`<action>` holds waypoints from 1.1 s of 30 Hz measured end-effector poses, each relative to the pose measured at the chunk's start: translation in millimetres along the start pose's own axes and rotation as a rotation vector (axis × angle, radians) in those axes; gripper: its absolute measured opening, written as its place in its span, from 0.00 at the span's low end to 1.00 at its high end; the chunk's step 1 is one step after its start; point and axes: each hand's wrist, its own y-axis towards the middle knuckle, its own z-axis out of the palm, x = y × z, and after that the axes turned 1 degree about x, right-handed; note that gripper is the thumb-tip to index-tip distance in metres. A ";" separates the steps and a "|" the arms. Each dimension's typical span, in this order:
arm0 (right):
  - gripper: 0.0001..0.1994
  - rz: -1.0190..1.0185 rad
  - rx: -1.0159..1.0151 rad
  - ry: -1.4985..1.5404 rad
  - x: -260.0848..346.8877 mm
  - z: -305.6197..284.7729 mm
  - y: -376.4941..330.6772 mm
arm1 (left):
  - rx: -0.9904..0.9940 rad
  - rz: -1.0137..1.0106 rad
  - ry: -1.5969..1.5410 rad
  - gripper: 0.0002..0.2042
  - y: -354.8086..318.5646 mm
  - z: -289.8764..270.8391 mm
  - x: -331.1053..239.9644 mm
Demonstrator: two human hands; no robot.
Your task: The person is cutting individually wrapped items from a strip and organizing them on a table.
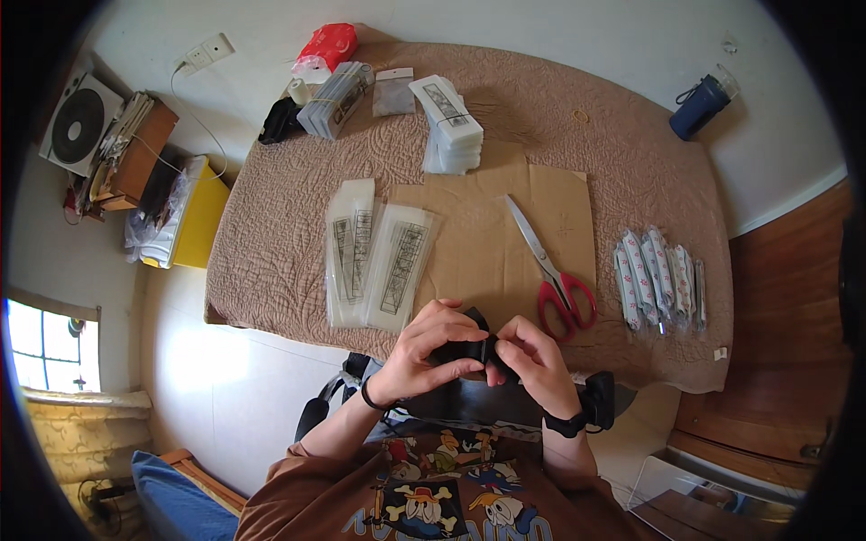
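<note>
Just past the table's near edge, both my hands are closed on a black, band-like piece [464,351] that looks soft; its exact kind is hard to make out. My left hand [426,347] grips it between thumb and fingers, with one end poking up above the fingertips. My right hand [534,357] pinches its other side, close against the left fingertips. Red-handled scissors [552,273] lie closed beyond my right hand, on a flat piece of brown cardboard [465,243]. Clear sleeves with printed white cards [397,266] lie beyond my left hand.
A brown quilted cloth [271,216] covers the table. Toward the back are a banded card stack [451,131], a banded bundle of packets [334,101], a small clear bag [394,93] and a red bag [329,45]. Patterned wrapped packets [651,279] and a blue bottle [699,106] stand right.
</note>
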 end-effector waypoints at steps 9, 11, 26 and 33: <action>0.05 0.010 0.040 0.040 1.1 -6.3 -1.0 | -0.031 0.035 0.008 0.16 -0.1 3.7 0.7; 0.05 0.020 0.049 0.033 0.8 -6.7 -0.8 | -0.022 0.046 0.015 0.16 1.1 2.9 1.7; 0.04 -0.117 0.011 -0.136 -3.0 -2.5 8.4 | 0.084 0.093 -0.071 0.16 7.9 -2.2 13.7; 0.06 -0.138 -0.137 0.044 0.6 8.9 5.7 | -0.058 -0.071 -0.117 0.16 2.6 -0.7 8.7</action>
